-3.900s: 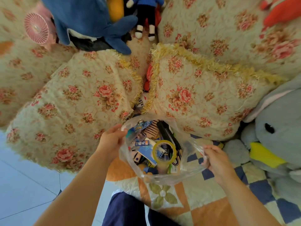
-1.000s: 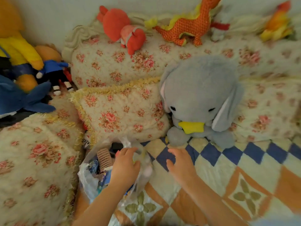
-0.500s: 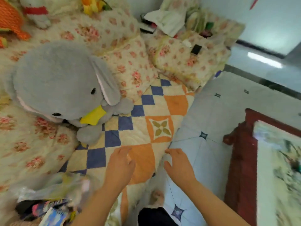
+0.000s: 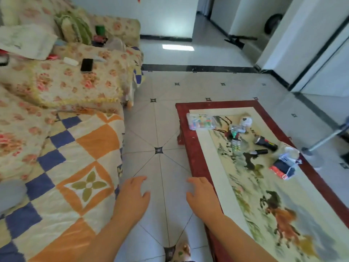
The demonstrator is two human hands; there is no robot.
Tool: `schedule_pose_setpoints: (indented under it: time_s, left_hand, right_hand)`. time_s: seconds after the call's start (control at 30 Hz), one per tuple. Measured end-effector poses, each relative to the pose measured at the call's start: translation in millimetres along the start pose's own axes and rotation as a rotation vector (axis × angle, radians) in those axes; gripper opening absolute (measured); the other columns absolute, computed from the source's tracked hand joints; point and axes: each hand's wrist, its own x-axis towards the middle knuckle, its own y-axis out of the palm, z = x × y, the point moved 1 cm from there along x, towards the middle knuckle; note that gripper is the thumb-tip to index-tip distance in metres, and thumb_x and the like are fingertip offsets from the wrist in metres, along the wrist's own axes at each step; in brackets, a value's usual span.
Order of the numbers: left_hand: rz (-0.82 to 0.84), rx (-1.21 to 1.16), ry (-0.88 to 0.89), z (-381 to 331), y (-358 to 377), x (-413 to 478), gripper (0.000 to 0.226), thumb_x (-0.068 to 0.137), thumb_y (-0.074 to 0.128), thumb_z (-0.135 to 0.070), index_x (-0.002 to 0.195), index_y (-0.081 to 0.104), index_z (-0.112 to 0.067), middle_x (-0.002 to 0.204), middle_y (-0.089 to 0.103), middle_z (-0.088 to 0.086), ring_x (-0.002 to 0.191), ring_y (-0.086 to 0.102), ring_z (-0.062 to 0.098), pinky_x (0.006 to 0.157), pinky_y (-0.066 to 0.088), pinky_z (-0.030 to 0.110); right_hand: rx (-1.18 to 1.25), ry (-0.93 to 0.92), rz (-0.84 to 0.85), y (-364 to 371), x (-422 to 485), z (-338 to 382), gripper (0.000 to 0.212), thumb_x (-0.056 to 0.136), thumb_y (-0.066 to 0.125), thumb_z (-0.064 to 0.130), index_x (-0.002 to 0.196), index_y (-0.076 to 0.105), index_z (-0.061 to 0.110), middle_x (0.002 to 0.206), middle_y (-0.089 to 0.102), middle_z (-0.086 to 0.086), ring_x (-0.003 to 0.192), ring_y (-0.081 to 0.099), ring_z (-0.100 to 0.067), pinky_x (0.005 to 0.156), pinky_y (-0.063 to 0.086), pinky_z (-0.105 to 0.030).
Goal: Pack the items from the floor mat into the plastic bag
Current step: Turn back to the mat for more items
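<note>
From where the person faces, a patchwork quilt [image 4: 75,167] fills the 9 o'clock side, with flowered cushions [image 4: 62,86] stacked beyond it towards 10 o'clock and one black phone [image 4: 86,65] lying face-down on the nearest of them. Two bare forearms reach forward from 6 o'clock over the tiled floor [image 4: 158,129]. The left hand [image 4: 133,197] hangs palm down just beside the quilt's edge, fingers loosely spread and slightly bent, gripping nothing. The right hand [image 4: 203,195] mirrors it, palm down, fingers relaxed and empty, its outer side just over the near edge of a low red frame [image 4: 188,148] that borders a horse-painted top. The things to be packed lie on that top, out at 2 o'clock from the right hand and well apart from it. I count six: one clear box [image 4: 201,121] of coloured bits nearest the frame's far corner, one white round thing [image 4: 245,121] beyond it, one bottle [image 4: 236,142] on its side, one torch [image 4: 266,143], one small dark tube [image 4: 259,152] just beside the torch, and one wrapped blue-and-red packet [image 4: 285,165] furthest to 3 o'clock. What the white thing is, I cannot tell.
</note>
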Motion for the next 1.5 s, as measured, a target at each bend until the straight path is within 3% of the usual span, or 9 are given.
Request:
schedule_pose_setpoints:
  time_s: [0.3,0.67,0.9,1.17,1.3,1.5]
  left_hand:
    - [0.119,0.119,0.176,-129,70,108,0.047,0.088,0.054,-0.015,0.134,0.044,-0.015,0.13,0.049,0.006,0.118,0.047,0.02,0.097,0.035,0.027]
    - [0.29,0.174,0.324,-191,107,233,0.047,0.092,0.051,-0.02,0.137,0.039,-0.019,0.136,0.044,0.001,0.127,0.039,0.016,0.104,0.03,0.025]
    - [0.428,0.219,0.44,-212,121,357,0.046,0.093,0.049,-0.025,0.137,0.037,-0.023,0.134,0.042,-0.002,0.127,0.039,0.012,0.105,0.033,0.025]
    - [0.559,0.343,0.453,-223,160,482,0.052,0.089,0.056,-0.028,0.138,0.038,-0.018,0.134,0.044,0.002,0.125,0.043,0.015,0.104,0.034,0.026]
    - [0.606,0.423,0.43,-223,203,530,0.057,0.087,0.06,-0.031,0.137,0.037,-0.015,0.134,0.043,0.003,0.128,0.039,0.017,0.108,0.031,0.026]
    - [0.602,0.552,0.394,-198,281,586,0.058,0.085,0.062,-0.035,0.134,0.038,-0.017,0.131,0.047,0.001,0.121,0.044,0.019,0.101,0.039,0.031]
  right_hand:
    - [0.081,0.169,-0.132,-70,76,-100,0.041,0.09,0.049,0.022,0.131,0.046,0.023,0.131,0.045,0.0,0.122,0.042,-0.018,0.099,0.037,-0.028]
    - [0.162,0.388,-0.175,-96,174,-151,0.041,0.09,0.047,0.021,0.131,0.044,0.025,0.133,0.042,0.001,0.123,0.042,-0.017,0.099,0.039,-0.029]
    - [0.195,0.621,-0.147,-96,260,-165,0.042,0.092,0.046,0.022,0.133,0.042,0.024,0.135,0.041,0.001,0.124,0.041,-0.016,0.1,0.039,-0.029]
    - [0.206,0.832,-0.037,-85,332,-201,0.042,0.091,0.047,0.021,0.133,0.042,0.024,0.133,0.042,-0.001,0.122,0.044,-0.018,0.099,0.038,-0.028]
    - [0.199,0.885,0.009,-75,368,-239,0.043,0.091,0.047,0.021,0.133,0.042,0.024,0.136,0.041,-0.001,0.123,0.044,-0.018,0.1,0.038,-0.028]
    - [0.169,0.947,0.04,-48,437,-325,0.04,0.09,0.053,0.024,0.129,0.048,0.023,0.132,0.049,-0.004,0.117,0.05,-0.018,0.096,0.043,-0.029]
